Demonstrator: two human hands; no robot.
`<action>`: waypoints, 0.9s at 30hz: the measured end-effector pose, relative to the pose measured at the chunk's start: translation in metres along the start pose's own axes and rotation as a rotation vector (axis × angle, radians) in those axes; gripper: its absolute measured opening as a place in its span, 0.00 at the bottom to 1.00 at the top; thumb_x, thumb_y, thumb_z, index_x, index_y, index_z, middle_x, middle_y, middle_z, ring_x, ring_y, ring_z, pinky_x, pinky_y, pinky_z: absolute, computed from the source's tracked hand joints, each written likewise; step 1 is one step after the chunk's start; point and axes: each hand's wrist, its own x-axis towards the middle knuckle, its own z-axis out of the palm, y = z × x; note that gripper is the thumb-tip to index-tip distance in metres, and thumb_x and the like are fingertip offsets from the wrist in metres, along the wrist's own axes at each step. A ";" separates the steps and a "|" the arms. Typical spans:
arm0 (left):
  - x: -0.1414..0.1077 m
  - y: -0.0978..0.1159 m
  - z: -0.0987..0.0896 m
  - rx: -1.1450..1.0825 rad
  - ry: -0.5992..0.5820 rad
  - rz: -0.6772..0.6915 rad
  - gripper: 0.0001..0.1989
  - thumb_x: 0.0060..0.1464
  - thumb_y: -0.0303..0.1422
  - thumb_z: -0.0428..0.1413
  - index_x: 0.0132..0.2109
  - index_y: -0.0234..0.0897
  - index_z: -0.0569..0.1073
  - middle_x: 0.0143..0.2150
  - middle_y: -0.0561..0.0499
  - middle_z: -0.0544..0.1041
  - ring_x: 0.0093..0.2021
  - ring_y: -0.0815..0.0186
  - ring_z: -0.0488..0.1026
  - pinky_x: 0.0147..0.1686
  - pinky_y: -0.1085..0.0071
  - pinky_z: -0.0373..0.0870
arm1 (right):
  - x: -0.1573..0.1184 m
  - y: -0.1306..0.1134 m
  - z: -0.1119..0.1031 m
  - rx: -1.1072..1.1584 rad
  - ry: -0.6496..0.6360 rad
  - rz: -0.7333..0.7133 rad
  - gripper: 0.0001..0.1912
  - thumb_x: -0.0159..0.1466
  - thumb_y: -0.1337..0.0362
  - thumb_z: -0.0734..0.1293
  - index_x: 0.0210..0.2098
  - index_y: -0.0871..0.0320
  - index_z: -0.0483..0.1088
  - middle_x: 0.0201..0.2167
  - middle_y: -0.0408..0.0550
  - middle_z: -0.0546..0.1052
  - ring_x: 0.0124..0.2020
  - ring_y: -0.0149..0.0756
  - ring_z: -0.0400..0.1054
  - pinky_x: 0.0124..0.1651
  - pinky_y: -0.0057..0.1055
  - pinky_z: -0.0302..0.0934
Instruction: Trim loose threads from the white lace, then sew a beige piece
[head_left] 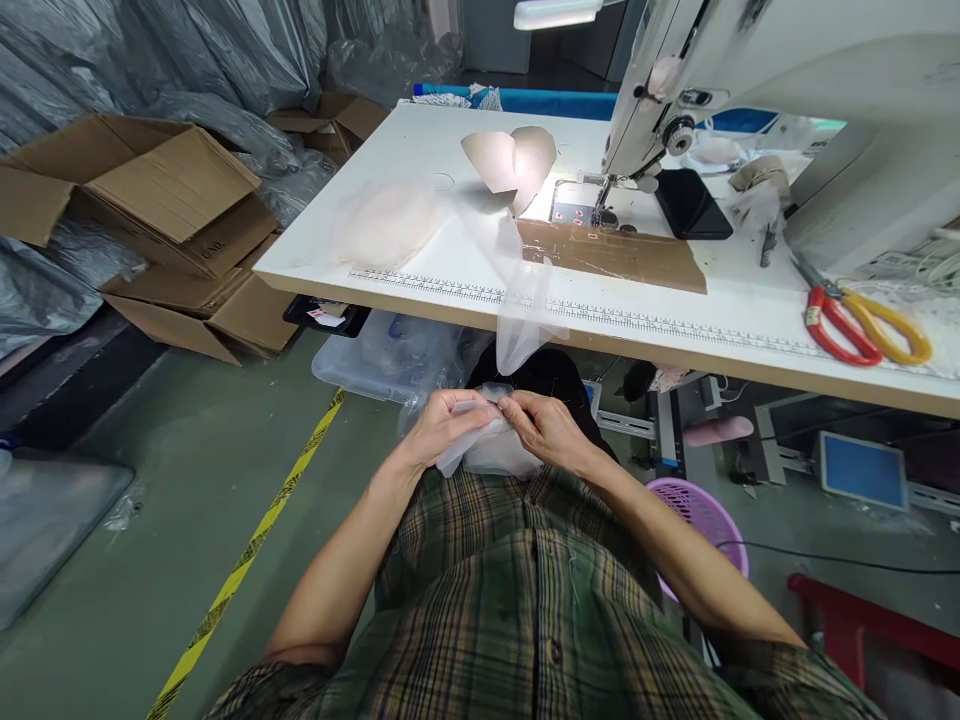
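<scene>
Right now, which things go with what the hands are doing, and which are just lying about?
Seems part of it:
- left hand and right hand, pinching sheer white fabric
- probably the pale sheer pile on the table

Probably just lying about:
- cardboard boxes
- black phone-like slab
- purple basket

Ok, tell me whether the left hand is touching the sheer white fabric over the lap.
Touching: the head view shows the left hand pinching the sheer white fabric between thumb and fingers.
</scene>
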 end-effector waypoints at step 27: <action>0.061 0.026 0.036 0.875 0.451 0.909 0.12 0.57 0.28 0.55 0.49 0.35 0.69 0.38 0.44 0.76 0.41 0.59 0.75 0.43 0.65 0.70 | -0.006 0.045 -0.006 0.185 0.628 0.217 0.20 0.65 0.48 0.60 0.32 0.59 0.70 0.26 0.49 0.76 0.27 0.35 0.67 0.30 0.29 0.61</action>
